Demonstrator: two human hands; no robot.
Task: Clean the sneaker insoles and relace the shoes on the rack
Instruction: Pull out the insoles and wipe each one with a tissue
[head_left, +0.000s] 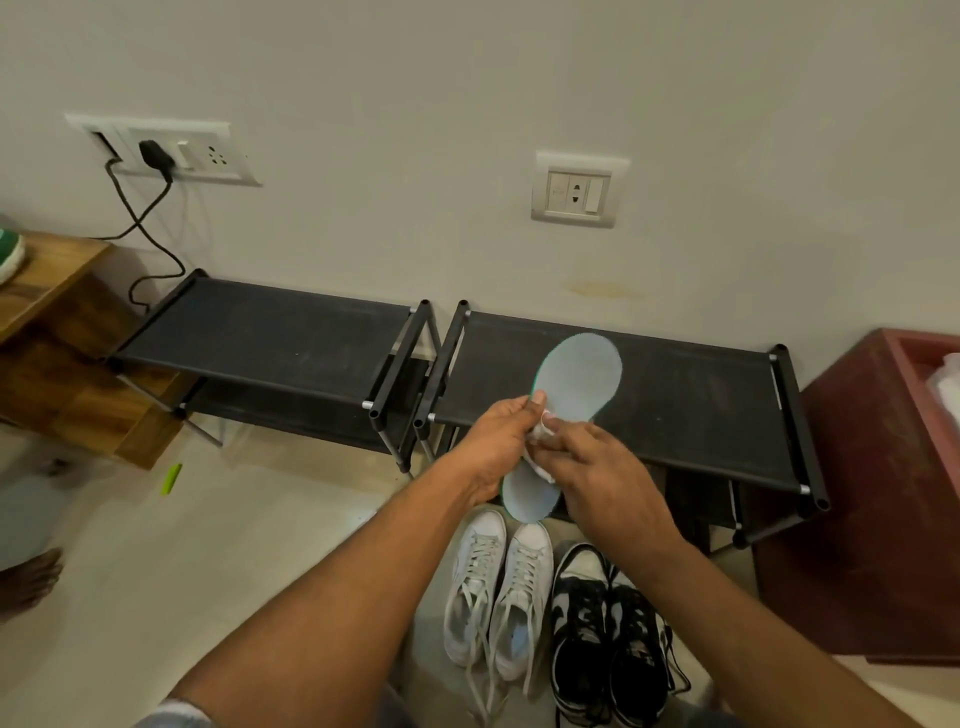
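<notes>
Lying nearest on the pale, smooth floor (234, 545) are white sneakers (498, 597) with loose laces and, just right of them, black-and-white sneakers (608, 634). Above them the left hand (498, 447) grips the edge of a thin, pale blue insole (579, 379), while the right hand (608, 483) pinches a crumpled white cloth (540, 431) against its middle. Beyond stands a low black rack (701, 410), matte fabric on a tube frame, with a second rack (270, 327) to its left, both against a plain off-white wall (415, 104) bearing a socket plate (576, 192).
</notes>
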